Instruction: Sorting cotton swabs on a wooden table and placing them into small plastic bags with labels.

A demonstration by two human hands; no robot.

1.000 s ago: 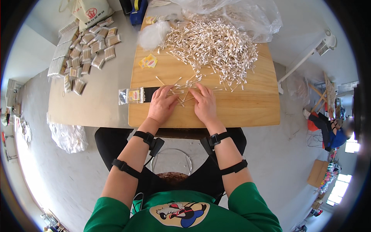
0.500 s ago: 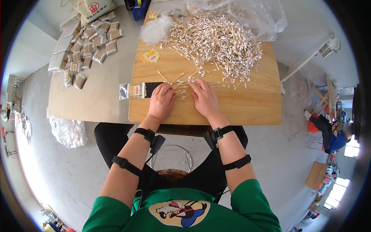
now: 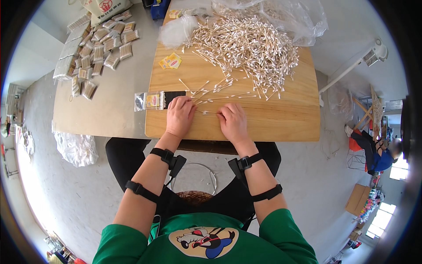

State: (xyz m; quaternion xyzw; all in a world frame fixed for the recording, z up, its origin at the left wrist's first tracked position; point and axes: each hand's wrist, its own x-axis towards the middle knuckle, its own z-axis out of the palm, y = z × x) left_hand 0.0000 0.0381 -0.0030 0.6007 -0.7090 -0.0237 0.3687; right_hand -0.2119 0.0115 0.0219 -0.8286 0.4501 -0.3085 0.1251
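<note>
My left hand rests on the wooden board with its fingers curled at the end of a flat black strip. What lies under those fingers is hidden. On the strip's other end sits a clear packet with cotton swabs and a yellow card inside. My right hand is closed in a pinch near the board's front edge, on the end of a few cotton swabs lying between my hands. Just beyond my fingertips, loose swabs are scattered. A large swab pile spreads behind them.
Yellow cards and a stack of clear bags lie left of the pile. Filled swab packets are heaped on the grey table. Crumpled clear plastic is at the back. Another person sits far right.
My right hand has drawn nearer to me, and its spread fingers have closed on swabs. Fewer loose swabs lie between my hands. The left hand stays nearly in place.
</note>
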